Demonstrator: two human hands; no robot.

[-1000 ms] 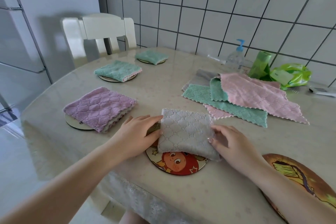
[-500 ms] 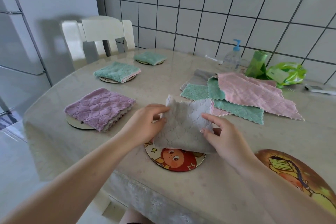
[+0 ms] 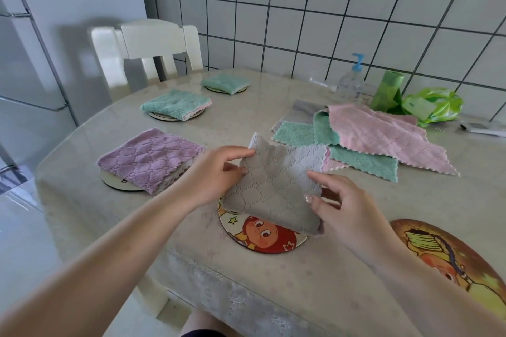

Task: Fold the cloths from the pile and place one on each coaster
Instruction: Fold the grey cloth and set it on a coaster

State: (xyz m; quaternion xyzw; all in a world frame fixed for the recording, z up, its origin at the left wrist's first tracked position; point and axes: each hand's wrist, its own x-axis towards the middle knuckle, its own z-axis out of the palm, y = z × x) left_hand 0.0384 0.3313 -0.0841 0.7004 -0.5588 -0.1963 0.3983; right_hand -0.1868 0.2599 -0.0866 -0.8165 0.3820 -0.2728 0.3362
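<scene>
Setting: home kitchen or dining corner. Evidence: wall of pale square tiles (image 3: 342, 8) with dark grout runs behind the table (image 3: 273, 276), well beyond the fingers (image 3: 317, 176). Table is rounded, covered with a pale marbled cloth under clear sheeting. A cream wooden chair (image 3: 153, 44) stands at the far edge, beyond and left of the fingers. A tall grey appliance or cabinet front (image 3: 24, 68) is at far left. Beyond and right of the fingers, against the wall: clear pump bottle (image 3: 351, 81) with blue top, green roll (image 3: 387, 90), green plastic bag (image 3: 435, 104). Cartoon-printed round coasters (image 3: 265, 238) lie on the table below the fingers.
</scene>
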